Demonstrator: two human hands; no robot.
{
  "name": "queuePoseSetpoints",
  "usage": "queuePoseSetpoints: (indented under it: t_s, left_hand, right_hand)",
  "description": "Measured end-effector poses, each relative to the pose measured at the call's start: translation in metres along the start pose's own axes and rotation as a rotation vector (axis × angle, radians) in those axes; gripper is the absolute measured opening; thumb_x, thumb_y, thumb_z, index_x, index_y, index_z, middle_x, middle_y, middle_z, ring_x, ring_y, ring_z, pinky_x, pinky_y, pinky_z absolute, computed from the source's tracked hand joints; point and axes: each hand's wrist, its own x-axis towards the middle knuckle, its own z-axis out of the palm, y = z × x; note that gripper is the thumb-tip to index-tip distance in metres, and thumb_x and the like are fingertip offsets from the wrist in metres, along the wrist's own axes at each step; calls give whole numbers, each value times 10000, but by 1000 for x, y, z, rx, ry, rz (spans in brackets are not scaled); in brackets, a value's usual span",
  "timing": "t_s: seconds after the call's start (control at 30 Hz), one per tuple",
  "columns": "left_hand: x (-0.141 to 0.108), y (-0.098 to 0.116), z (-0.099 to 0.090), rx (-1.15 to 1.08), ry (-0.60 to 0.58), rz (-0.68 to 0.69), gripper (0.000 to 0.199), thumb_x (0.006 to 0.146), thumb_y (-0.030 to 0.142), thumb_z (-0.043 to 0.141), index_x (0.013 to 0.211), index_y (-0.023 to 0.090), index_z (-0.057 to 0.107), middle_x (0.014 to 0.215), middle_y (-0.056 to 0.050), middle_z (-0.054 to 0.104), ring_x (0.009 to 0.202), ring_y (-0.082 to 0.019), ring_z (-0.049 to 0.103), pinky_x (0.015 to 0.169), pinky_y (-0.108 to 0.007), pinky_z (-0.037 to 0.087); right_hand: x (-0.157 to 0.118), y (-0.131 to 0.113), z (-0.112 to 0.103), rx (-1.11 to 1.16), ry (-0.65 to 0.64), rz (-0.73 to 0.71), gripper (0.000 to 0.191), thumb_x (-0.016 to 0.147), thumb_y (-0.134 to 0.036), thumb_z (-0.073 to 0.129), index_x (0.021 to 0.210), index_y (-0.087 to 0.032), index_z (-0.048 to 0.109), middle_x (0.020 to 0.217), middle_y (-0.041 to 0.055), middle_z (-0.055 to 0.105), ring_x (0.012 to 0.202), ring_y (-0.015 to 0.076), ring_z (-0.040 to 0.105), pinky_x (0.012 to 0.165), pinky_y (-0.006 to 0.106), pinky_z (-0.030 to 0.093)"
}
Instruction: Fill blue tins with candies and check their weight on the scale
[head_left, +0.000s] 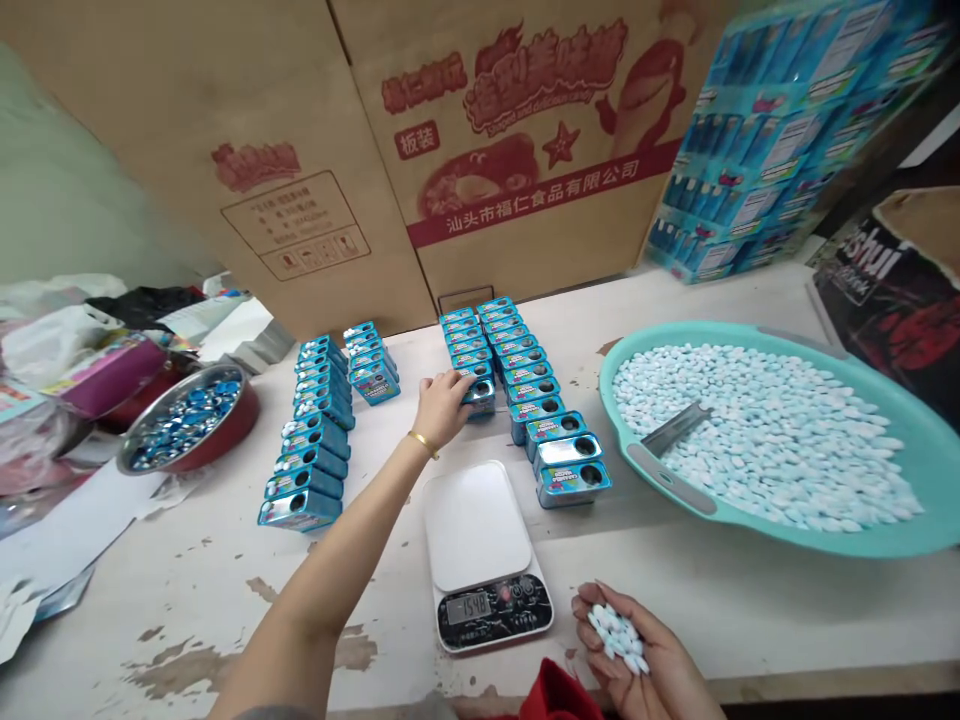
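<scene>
My left hand (pixel 442 403) reaches forward across the table and grips a small blue tin (pixel 480 392) at the near end of a row of blue tins (pixel 469 340). A gold bangle sits on that wrist. My right hand (pixel 630 655) is held palm up near the table's front edge, cupping a small heap of pale blue and white candies (pixel 616 636). A white kitchen scale (pixel 480 550) with an empty platform stands between my hands; its display reads 154.8.
A teal basin (pixel 930 470) at right holds many pale candies and a metal scoop (pixel 675 428). More rows of blue tins (pixel 555 430) (pixel 311 450) stand on the table. A red-rimmed metal bowl (pixel 184 420) is at left. Cardboard boxes (pixel 517 150) stand behind.
</scene>
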Motion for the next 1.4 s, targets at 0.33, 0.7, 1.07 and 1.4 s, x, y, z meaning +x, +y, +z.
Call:
queuePoseSetpoints:
  t_s: [0.33, 0.7, 1.07, 1.4]
  left_hand:
    - [-1, -47, 5, 80, 253, -330, 478, 852, 374, 513, 1279, 174, 434, 1334, -147, 419, 1205, -280, 372, 973, -396, 277]
    - [-19, -91, -31, 267, -3, -410, 196, 850, 216, 477, 972, 154, 618, 1275, -157, 481, 1237, -319, 372, 1016, -500, 246]
    - [-109, 72, -78, 159, -248, 211, 186, 891, 281, 484, 865, 150, 614, 893, -90, 583, 790, -196, 557, 663, -310, 416]
    - [-170, 141, -68, -154, -109, 413, 252, 909, 345, 458, 1050, 151, 535, 990, -82, 568, 859, -182, 530, 726, -298, 452]
  right_hand:
    - [18, -2, -18, -43, 54, 72, 177, 576, -85, 779, 731, -131, 705, 673, 48, 708, 497, 83, 576, 391, 149, 455]
    - [4, -4, -4, -45, 86, 10, 114, 671, -88, 682, 784, -102, 686, 715, 78, 717, 563, 125, 645, 493, 198, 535]
    - [-10, -5, 0, -53, 13, -20, 249, 859, -74, 420, 880, -71, 668, 846, 128, 730, 791, 192, 712, 618, 231, 581]
    - [-32, 13, -16, 35, -95, 33, 298, 904, -143, 375, 886, -111, 671, 859, 100, 740, 825, 169, 710, 761, 293, 584]
